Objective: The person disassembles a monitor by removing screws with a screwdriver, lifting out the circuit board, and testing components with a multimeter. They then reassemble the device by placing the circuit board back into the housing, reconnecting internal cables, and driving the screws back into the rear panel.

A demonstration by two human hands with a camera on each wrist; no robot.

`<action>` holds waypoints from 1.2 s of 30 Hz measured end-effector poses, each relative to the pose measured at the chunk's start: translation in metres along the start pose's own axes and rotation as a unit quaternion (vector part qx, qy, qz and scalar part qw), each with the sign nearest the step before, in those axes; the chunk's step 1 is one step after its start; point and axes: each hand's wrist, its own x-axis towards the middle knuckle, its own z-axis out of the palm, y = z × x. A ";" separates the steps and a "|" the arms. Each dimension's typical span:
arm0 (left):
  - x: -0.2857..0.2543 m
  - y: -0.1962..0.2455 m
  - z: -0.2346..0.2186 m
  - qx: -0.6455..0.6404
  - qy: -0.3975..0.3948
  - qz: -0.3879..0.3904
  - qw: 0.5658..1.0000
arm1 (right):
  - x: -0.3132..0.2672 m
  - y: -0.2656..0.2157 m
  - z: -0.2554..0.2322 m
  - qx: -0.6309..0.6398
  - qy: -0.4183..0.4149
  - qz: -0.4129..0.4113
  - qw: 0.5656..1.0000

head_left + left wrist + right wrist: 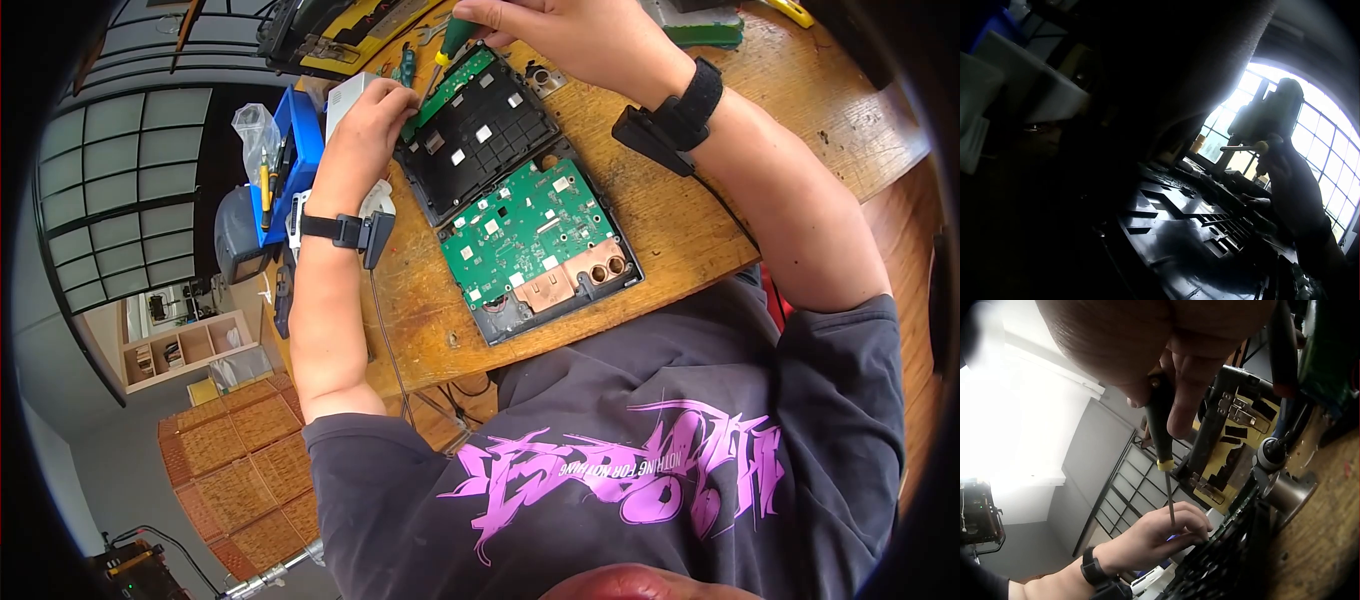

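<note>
In the head view the right hand point(540, 22) grips the green handle of a screwdriver point(458, 40), its shaft pointing down toward a narrow green circuit board point(455, 92). The right wrist view shows that screwdriver point(1161, 425) with a yellow collar. At the board's left end is the left hand point(375, 125), fingers curled at its edge; what they pinch is hidden. A black plastic panel point(480, 130) lies beside the strip. Nearer the body a larger green board point(525, 230) with copper-coloured plates sits in a dark housing. The left wrist view is very dark.
A blue bin point(300, 150) with pens and a plastic bag stands at the left. Along the back lie a yellow-and-black case point(350, 45) and small tools. A small metal part point(543, 78) rests right of the panel on the wooden table point(680, 240).
</note>
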 end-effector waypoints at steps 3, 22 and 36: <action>0.001 0.001 0.000 0.010 0.003 0.007 1.000 | 0.000 -0.003 0.000 -0.017 0.006 0.006 1.000; -0.004 -0.003 0.009 0.002 0.030 0.035 0.999 | -0.006 -0.011 -0.001 -0.040 -0.004 -0.022 0.999; -0.004 -0.002 0.006 0.034 -0.002 0.030 0.999 | -0.004 -0.011 -0.001 -0.065 0.004 -0.012 0.998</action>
